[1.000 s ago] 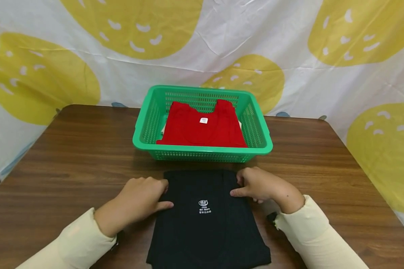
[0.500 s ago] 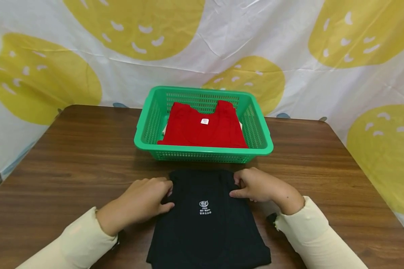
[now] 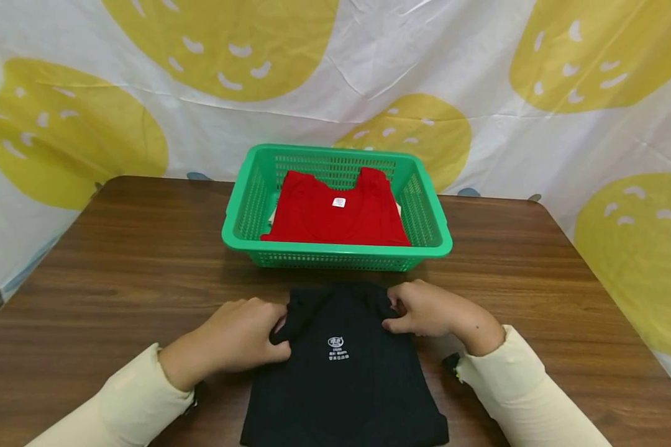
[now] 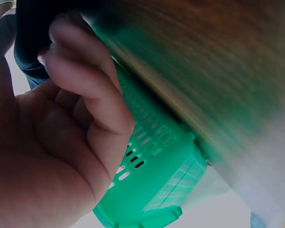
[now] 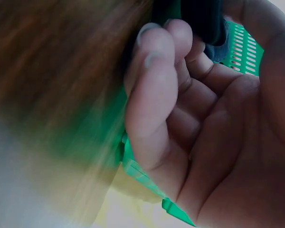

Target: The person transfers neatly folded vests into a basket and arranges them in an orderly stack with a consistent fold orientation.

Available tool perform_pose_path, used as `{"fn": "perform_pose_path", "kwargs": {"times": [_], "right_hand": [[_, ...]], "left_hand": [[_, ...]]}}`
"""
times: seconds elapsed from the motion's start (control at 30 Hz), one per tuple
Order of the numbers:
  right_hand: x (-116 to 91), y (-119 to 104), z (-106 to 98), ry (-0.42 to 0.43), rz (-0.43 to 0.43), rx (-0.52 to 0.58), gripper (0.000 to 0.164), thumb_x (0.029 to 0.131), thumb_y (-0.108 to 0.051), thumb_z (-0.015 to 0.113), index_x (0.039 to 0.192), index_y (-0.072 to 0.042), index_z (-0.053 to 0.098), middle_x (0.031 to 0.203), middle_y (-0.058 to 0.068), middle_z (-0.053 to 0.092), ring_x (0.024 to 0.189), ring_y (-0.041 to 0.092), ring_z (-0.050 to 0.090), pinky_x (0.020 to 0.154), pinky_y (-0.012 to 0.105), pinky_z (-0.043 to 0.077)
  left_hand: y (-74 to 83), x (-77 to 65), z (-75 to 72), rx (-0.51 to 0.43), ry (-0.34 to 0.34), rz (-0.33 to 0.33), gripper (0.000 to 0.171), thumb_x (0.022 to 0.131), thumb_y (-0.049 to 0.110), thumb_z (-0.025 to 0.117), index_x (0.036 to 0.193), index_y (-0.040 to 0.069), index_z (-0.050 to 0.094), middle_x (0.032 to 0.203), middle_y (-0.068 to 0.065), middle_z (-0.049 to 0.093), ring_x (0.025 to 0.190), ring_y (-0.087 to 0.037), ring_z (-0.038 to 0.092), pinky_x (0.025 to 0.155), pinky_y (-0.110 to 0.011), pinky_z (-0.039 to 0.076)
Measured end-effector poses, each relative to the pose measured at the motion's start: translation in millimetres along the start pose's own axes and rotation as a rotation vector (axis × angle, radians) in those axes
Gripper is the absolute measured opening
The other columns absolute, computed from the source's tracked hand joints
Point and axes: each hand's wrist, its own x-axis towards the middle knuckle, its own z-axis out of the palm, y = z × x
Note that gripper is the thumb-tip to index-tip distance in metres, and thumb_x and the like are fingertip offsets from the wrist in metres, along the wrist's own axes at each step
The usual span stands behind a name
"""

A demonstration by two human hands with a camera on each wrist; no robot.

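A folded black shirt (image 3: 341, 385) with a small white print lies on the table in the head view. On its far left side, my left hand (image 3: 237, 332) pinches a bunched fold of the cloth between thumb and curled fingers. My right hand (image 3: 425, 308) grips the far right side the same way, thumb on top of the cloth. In the left wrist view, curled fingers (image 4: 85, 71) meet dark cloth at the upper left. The right wrist view has the fingers (image 5: 154, 95) curled beside black fabric (image 5: 204, 21) near the top.
Just beyond the shirt stands a green slotted basket (image 3: 335, 248). Inside it lies a folded red tank top (image 3: 335, 217) with a white label, over paler cloth. The brown wooden table (image 3: 117, 261) ends at a white sheet (image 3: 212, 136) printed with yellow shapes.
My left hand has gathered the shirt's far left side inward, so a fold now stands up there. The right hand has barely moved; the cloth beside it is slightly more bunched.
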Motion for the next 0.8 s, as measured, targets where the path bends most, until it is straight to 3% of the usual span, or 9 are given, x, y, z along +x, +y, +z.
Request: {"fn": "perform_pose_path", "kwargs": {"times": [0.17,0.37,0.63,0.8], "right_hand": [[-0.7,-0.3,0.4,0.008,0.029,-0.024,0.025,0.089,-0.022,0.068,0.069,-0.015,0.054,0.054,-0.007,0.047,0.049,0.007,0.045,0.050,0.024,0.038],[-1.1,-1.2,-0.3,0.008,0.023,-0.035,0.026,0.089,-0.020,0.065,0.066,-0.016,0.054,0.051,-0.008,0.044,0.046,0.007,0.042,0.048,0.023,0.036],[-1.9,-0.5,-1.1,0.006,0.018,0.003,0.019,0.092,-0.018,0.065,0.075,-0.014,0.058,0.053,-0.006,0.051,0.046,0.008,0.052,0.050,0.026,0.045],[-2.3,0.7,-2.4,0.013,-0.008,0.023,0.016,0.093,-0.017,0.067,0.081,-0.011,0.058,0.057,-0.003,0.054,0.049,0.009,0.055,0.052,0.026,0.048]], "left_hand": [[-0.9,1.0,-0.6,-0.030,-0.035,-0.014,0.025,0.083,0.031,0.070,0.070,0.021,0.051,0.062,0.006,0.046,0.056,-0.011,0.044,0.051,-0.030,0.035],[-4.0,1.2,-0.8,-0.070,-0.038,0.029,0.026,0.088,0.032,0.071,0.075,0.023,0.050,0.061,0.008,0.044,0.055,-0.007,0.042,0.050,-0.026,0.031],[-8.4,2.7,-2.1,-0.202,-0.032,0.100,0.018,0.087,0.024,0.074,0.089,0.017,0.058,0.071,0.008,0.052,0.059,-0.005,0.045,0.057,-0.022,0.041],[-9.1,3.9,-3.4,-0.217,-0.031,0.111,0.018,0.084,0.021,0.075,0.087,0.017,0.057,0.070,0.007,0.050,0.058,-0.005,0.043,0.054,-0.022,0.038]]}}
